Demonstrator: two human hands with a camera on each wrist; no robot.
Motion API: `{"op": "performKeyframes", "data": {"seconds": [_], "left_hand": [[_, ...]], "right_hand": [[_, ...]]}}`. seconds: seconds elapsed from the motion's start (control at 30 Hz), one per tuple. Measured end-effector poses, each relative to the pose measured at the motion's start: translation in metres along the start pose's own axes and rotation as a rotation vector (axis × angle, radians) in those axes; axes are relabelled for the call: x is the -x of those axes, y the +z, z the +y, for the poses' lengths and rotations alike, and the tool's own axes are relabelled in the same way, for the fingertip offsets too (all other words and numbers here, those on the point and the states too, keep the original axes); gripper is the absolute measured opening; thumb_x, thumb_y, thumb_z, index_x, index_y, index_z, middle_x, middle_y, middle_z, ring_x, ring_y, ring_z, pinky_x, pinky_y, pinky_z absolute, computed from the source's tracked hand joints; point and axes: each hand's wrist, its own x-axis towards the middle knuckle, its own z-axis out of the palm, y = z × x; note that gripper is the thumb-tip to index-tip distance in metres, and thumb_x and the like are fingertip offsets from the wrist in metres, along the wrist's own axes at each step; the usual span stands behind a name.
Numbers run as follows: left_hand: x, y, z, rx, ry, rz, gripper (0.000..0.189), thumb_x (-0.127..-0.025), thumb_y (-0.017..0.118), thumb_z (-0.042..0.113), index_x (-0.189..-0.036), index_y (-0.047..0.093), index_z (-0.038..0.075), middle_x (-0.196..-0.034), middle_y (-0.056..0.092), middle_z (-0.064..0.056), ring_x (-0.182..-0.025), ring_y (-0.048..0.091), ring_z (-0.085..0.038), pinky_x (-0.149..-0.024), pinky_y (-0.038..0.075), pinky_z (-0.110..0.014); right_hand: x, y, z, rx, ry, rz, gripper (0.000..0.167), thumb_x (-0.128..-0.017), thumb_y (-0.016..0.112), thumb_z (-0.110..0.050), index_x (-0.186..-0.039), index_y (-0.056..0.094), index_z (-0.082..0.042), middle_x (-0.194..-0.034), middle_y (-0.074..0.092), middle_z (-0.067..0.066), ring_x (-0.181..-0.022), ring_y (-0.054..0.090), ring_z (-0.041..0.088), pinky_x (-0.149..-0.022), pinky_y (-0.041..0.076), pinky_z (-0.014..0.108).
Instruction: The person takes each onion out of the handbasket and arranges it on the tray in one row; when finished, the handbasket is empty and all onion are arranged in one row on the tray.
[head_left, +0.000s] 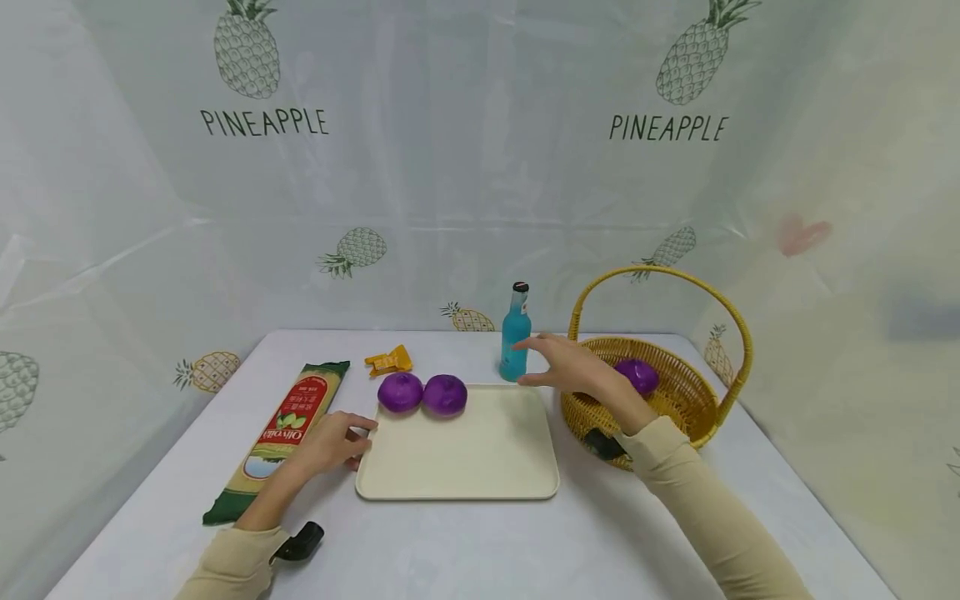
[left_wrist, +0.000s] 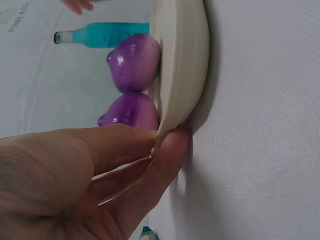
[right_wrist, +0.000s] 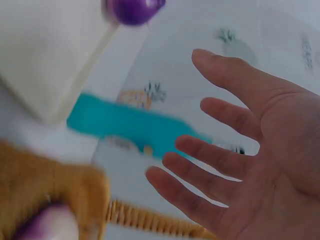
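Observation:
My left hand (head_left: pixel 330 444) pinches the left rim of the cream tray (head_left: pixel 465 462), thumb on one side and fingers on the other, as the left wrist view shows. Two purple onions (left_wrist: pixel 134 64) sit side by side in the tray's far left corner. My right hand (head_left: pixel 573 367) is in the air over the tray's far right corner, fingers spread, holding nothing. Just beyond it stands a blue bottle (head_left: pixel 515 337) with a dark cap, upright behind the tray; the hand overlaps it in the head view.
Right of the tray, a yellow wicker basket (head_left: pixel 693 400) with a tall handle holds another purple onion (head_left: pixel 637 377). A green-and-gold pasta packet (head_left: pixel 288 425) lies to the left. An orange-wrapped snack (head_left: pixel 390 361) lies behind the onions. A pineapple-print sheet (head_left: pixel 465 183) hangs at the back.

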Motion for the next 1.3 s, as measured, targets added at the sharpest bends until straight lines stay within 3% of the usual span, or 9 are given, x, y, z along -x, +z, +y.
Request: {"op": "performKeyframes", "data": {"seconds": [0.07, 0.23, 0.37, 0.53, 0.87, 1.3], "left_hand": [[0.000, -0.001, 0.000, -0.006, 0.003, 0.000, 0.032, -0.086, 0.067, 0.002, -0.118, 0.069, 0.000, -0.090, 0.074, -0.013, -0.055, 0.064, -0.013, -0.051, 0.053, -0.027], [0.001, -0.002, 0.001, -0.016, 0.007, 0.001, 0.032, -0.086, 0.067, 0.002, -0.118, 0.069, 0.000, -0.089, 0.073, -0.013, -0.055, 0.064, -0.013, -0.051, 0.052, -0.027], [0.001, -0.002, 0.001, -0.016, 0.003, -0.001, 0.032, -0.086, 0.067, 0.002, -0.118, 0.069, 0.000, -0.089, 0.073, -0.012, -0.054, 0.064, -0.013, -0.051, 0.052, -0.027], [0.001, -0.002, 0.001, -0.020, -0.008, -0.003, 0.032, -0.086, 0.068, 0.003, -0.118, 0.069, 0.000, -0.088, 0.073, -0.011, -0.054, 0.063, -0.013, -0.051, 0.052, -0.026], [0.002, 0.002, -0.001, -0.006, -0.019, 0.008, 0.032, -0.086, 0.068, 0.002, -0.118, 0.069, 0.001, -0.086, 0.073, -0.010, -0.054, 0.063, -0.012, -0.050, 0.052, -0.026], [0.001, 0.001, 0.001, 0.012, -0.004, 0.009, 0.031, -0.086, 0.067, 0.002, -0.117, 0.069, -0.001, -0.087, 0.073, -0.012, -0.054, 0.063, -0.012, -0.050, 0.053, -0.026]], "right_hand": [[0.011, -0.009, 0.016, -0.020, 0.032, 0.008, 0.060, -0.088, 0.070, -0.041, -0.141, 0.052, -0.019, -0.145, 0.050, 0.016, -0.131, 0.050, 0.036, -0.105, 0.043, 0.056], [0.031, -0.023, 0.068, -0.061, 0.004, 0.043, 0.058, -0.090, 0.070, -0.034, -0.139, 0.053, -0.007, -0.137, 0.056, 0.020, -0.127, 0.052, 0.040, -0.105, 0.042, 0.057], [0.042, -0.025, 0.107, -0.062, 0.004, 0.087, 0.056, -0.091, 0.070, -0.031, -0.135, 0.055, 0.001, -0.132, 0.059, 0.024, -0.124, 0.054, 0.045, -0.103, 0.042, 0.059], [0.050, -0.022, 0.138, -0.036, 0.037, 0.095, 0.054, -0.089, 0.072, -0.024, -0.131, 0.056, 0.006, -0.129, 0.059, 0.029, -0.120, 0.054, 0.049, -0.100, 0.044, 0.060], [0.050, -0.019, 0.164, -0.062, 0.180, -0.107, 0.069, -0.088, 0.072, -0.029, -0.141, 0.043, 0.006, -0.135, 0.048, 0.037, -0.119, 0.052, 0.054, -0.095, 0.047, 0.058], [0.050, -0.014, 0.181, -0.083, 0.160, -0.124, 0.060, -0.085, 0.075, -0.021, -0.134, 0.051, 0.006, -0.124, 0.054, 0.033, -0.107, 0.058, 0.043, -0.087, 0.050, 0.051]]}}
